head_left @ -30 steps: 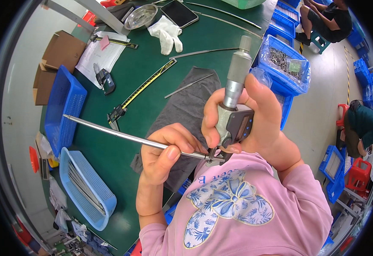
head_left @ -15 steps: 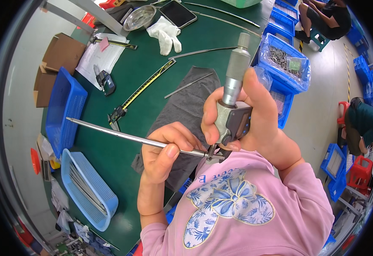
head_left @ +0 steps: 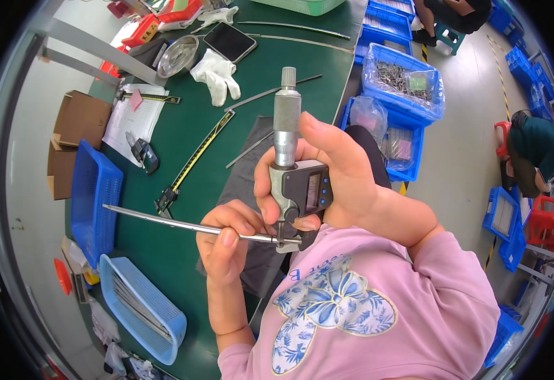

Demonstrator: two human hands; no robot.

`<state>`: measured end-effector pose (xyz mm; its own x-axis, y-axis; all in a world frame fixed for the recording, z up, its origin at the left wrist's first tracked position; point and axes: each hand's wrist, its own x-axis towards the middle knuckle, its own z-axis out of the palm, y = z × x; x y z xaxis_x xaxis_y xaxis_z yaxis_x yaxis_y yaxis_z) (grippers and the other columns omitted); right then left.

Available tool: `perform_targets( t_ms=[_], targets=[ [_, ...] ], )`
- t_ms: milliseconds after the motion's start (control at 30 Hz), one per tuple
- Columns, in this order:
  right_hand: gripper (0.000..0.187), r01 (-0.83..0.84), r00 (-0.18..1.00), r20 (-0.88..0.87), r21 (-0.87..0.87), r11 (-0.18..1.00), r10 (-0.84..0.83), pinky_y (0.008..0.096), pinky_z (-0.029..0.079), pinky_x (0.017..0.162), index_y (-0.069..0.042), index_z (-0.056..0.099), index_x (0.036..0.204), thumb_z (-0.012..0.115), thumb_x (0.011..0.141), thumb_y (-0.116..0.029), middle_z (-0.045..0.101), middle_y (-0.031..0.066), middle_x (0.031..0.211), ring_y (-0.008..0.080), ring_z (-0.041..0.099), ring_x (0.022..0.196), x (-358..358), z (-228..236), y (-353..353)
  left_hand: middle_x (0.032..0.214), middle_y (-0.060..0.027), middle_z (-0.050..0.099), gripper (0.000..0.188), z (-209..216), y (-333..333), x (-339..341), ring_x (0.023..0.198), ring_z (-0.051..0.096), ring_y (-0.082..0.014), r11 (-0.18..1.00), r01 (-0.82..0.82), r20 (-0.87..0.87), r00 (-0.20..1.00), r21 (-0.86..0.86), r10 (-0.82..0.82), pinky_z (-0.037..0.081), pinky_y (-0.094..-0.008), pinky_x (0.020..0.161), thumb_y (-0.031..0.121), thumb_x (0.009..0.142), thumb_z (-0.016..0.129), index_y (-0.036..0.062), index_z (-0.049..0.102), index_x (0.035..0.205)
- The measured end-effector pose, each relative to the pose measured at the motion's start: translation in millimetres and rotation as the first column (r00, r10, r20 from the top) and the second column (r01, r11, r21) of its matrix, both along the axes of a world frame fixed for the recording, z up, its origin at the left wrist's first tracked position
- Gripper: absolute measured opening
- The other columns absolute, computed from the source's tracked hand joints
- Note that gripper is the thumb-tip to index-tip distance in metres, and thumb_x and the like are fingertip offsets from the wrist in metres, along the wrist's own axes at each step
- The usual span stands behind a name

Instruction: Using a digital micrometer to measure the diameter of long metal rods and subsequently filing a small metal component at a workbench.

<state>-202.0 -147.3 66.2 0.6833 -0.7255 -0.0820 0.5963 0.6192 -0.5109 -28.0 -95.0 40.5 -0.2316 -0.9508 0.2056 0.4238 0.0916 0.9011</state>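
My right hand (head_left: pixel 327 171) grips a digital micrometer (head_left: pixel 289 183) upright, its knurled thimble on top and its small display facing right. In my left hand (head_left: pixel 229 237) is a slim polished metal rod (head_left: pixel 156 220), pinched between thumb and fingers. The rod's right end lies in the gap of the micrometer's frame, at the spindle; whether both measuring faces touch it I cannot tell. The rod's tapered tip points left over the table. Beneath my hands lies a dark grey cloth (head_left: pixel 251 180) with a thin rod (head_left: pixel 249 150) on it.
A digital caliper (head_left: pixel 194 158) lies on the green table left of the cloth. A blue basket (head_left: pixel 96 196) and a light blue basket of rods (head_left: pixel 144 310) stand at the left. White gloves (head_left: pixel 215 77), a phone (head_left: pixel 230 42) and a bowl (head_left: pixel 177 56) lie farther back. Blue bins (head_left: pixel 403 82) stand right.
The micrometer has turned so its display shows more fully, and it has moved left in view with both hands. The whole scene has shifted as my head moved. Both grips stay the same.
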Motion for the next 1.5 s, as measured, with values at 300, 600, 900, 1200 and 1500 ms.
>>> perform_targets(
  t_ms=[300, 600, 900, 1200, 1500],
  targets=[
    [0.066, 0.001, 1.000, 0.013, 0.040, 0.999, -0.001, 0.0234, 0.035, 0.035, 0.003, 0.055, 0.079, 0.027, 0.086, -0.057, 0.058, 0.0133, 0.063, 0.0150, 0.047, 0.040, -2.0, 1.8, -1.0, 0.073, -0.0154, 0.051, 0.024, 1.9, -4.0, -1.9, 0.066, 0.054, -0.0243, 1.000, -0.005, -0.010, 1.000, 0.005, 0.006, 0.048, -0.0364, 0.064, 0.022, 0.082, 0.048, -0.0012, 0.051, 0.077],
    [0.053, 0.044, 0.939, -0.308, -0.327, 0.944, -0.150, 0.0189, 0.036, 0.034, 0.005, 0.054, 0.086, 0.047, 0.077, -0.046, 0.060, 0.0199, 0.072, 0.0124, 0.048, 0.040, -11.5, -17.7, -18.8, 0.044, -0.0067, 0.042, 0.030, 11.1, 4.9, 10.1, 0.033, 0.037, -0.0143, 0.991, 0.023, -0.173, 0.985, 0.135, 0.001, 0.030, -0.0254, 0.033, 0.023, 0.077, 0.044, 0.0044, 0.045, 0.053],
    [0.021, 0.358, 0.837, -0.280, -0.369, 0.858, -0.470, 0.0177, 0.036, 0.039, -0.001, 0.055, 0.090, 0.062, 0.074, -0.013, 0.061, 0.0156, 0.081, 0.0083, 0.046, 0.044, 3.9, -24.3, -58.9, 0.042, -0.0004, 0.035, 0.037, 3.9, 33.1, 30.9, 0.037, 0.029, -0.0067, 0.727, 0.594, -0.262, 0.804, 0.344, -0.533, 0.020, -0.0219, 0.034, 0.026, 0.073, 0.047, 0.0095, 0.031, 0.043],
    [0.017, 0.409, 0.885, -0.124, -0.253, 0.877, -0.449, 0.0218, 0.038, 0.038, -0.002, 0.052, 0.083, 0.061, 0.073, -0.010, 0.056, 0.0129, 0.074, 0.0133, 0.049, 0.047, -18.7, -31.2, -45.5, 0.048, -0.0037, 0.042, 0.040, 14.7, 33.5, 43.7, 0.035, 0.036, -0.0103, 0.784, 0.303, -0.470, 0.883, 0.543, -0.015, 0.029, -0.0231, 0.033, 0.028, 0.083, 0.039, -0.0062, 0.054, 0.096],
    [0.014, 0.493, 0.843, -0.118, -0.221, 0.841, -0.525, 0.0230, 0.043, 0.041, -0.002, 0.052, 0.083, 0.060, 0.073, -0.007, 0.058, 0.0148, 0.080, 0.0149, 0.054, 0.057, 11.3, -32.8, -1.0, 0.077, -0.0093, 0.049, 0.051, -2.9, 15.8, -22.2, 0.064, 0.049, -0.0162, 0.964, -0.258, -0.301, 0.916, 0.068, 0.266, 0.041, -0.0279, 0.048, 0.010, 0.076, 0.054, 0.0051, 0.036, 0.124]
  ],
)
